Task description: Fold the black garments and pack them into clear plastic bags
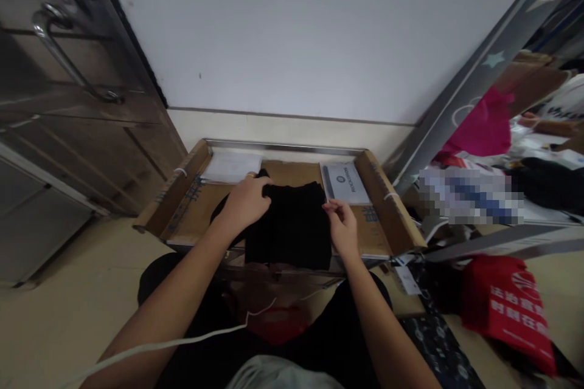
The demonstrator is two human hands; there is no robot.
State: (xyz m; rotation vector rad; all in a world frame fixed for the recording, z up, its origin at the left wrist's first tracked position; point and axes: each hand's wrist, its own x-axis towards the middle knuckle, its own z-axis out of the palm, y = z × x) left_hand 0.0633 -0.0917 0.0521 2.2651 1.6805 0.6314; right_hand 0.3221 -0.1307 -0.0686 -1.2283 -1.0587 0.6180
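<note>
Pale shirt front (280, 374), bottom edge of the frame, centre; white cord (182, 342), across the lower left. Black cloth (292, 225), one piece, centre of the frame, lying over a cardboard tray (292, 172), its lower edge hanging past the tray's near side. Handling, as judged: light, soft, limp, not fragile, little slip; best held at the two upper corners, which keeps it flat. Right hand (343, 225): thumb and fingertips pinching the cloth's right edge. Left hand (246, 203): laid over the cloth's upper left, fingers bent; how firmly closed, cannot tell. Also in the tray: white packet (230, 167), upper left; printed packet (344, 185), upper right, just beside the right hand.
</note>
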